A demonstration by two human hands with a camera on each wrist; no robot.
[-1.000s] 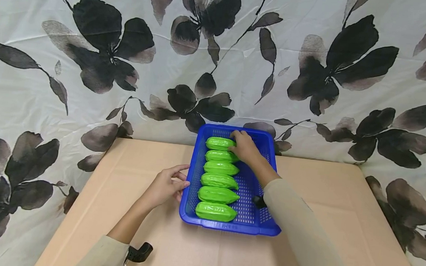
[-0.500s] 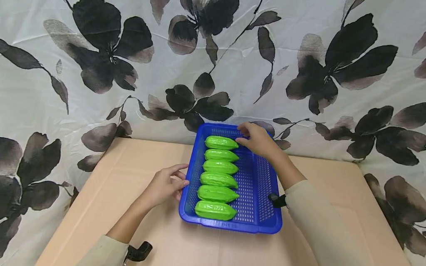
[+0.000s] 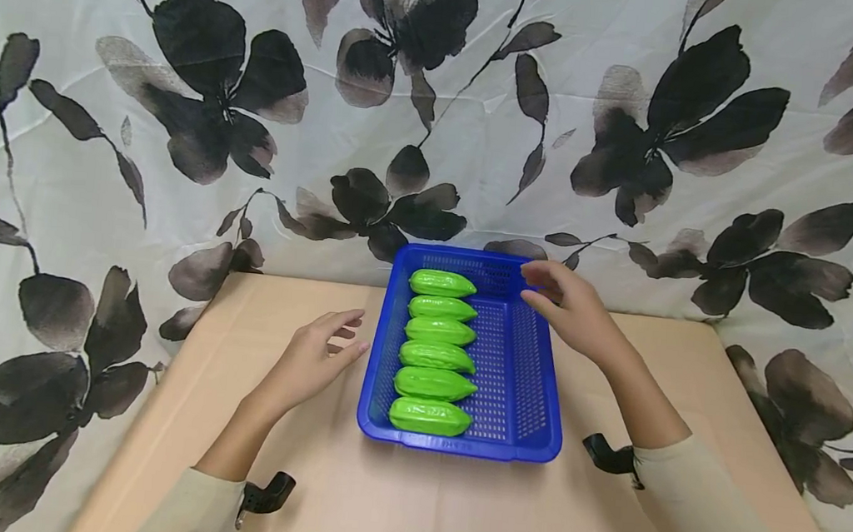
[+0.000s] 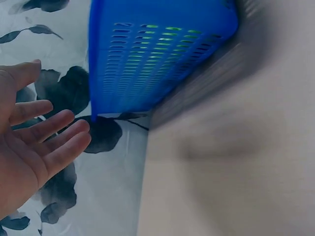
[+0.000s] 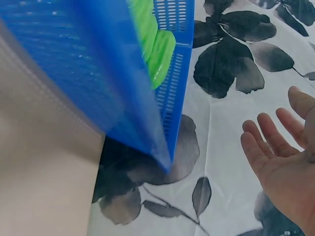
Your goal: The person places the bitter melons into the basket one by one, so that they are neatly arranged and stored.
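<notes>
A blue plastic basket point(image 3: 531, 374) with slotted walls sits on the table. Down its left side runs a column of several glossy green, ribbed, vegetable-like pieces point(image 3: 440, 331), each pointed toward the right; their exact kind I cannot tell. To the left of the basket, a small gap away, my left hand point(image 3: 314, 357) hovers with relaxed fingers, holding nothing. My right hand point(image 3: 573, 311) is at the basket's far right corner, fingers loosely bent and holding nothing. The right wrist view shows that palm point(image 5: 290, 172) apart from the basket wall point(image 5: 118, 83).
The tan table point(image 3: 437, 509) spreads around the basket. Right behind it hangs a white cloth point(image 3: 517, 165) printed with dark flowers. A black wrist camera point(image 3: 610, 456) juts from the right sleeve, another black camera point(image 3: 269, 494) from the left.
My right hand has moved from the farthest green piece rightward to the basket's right corner. My left hand has drawn back left from the basket's side. The green pieces keep their places.
</notes>
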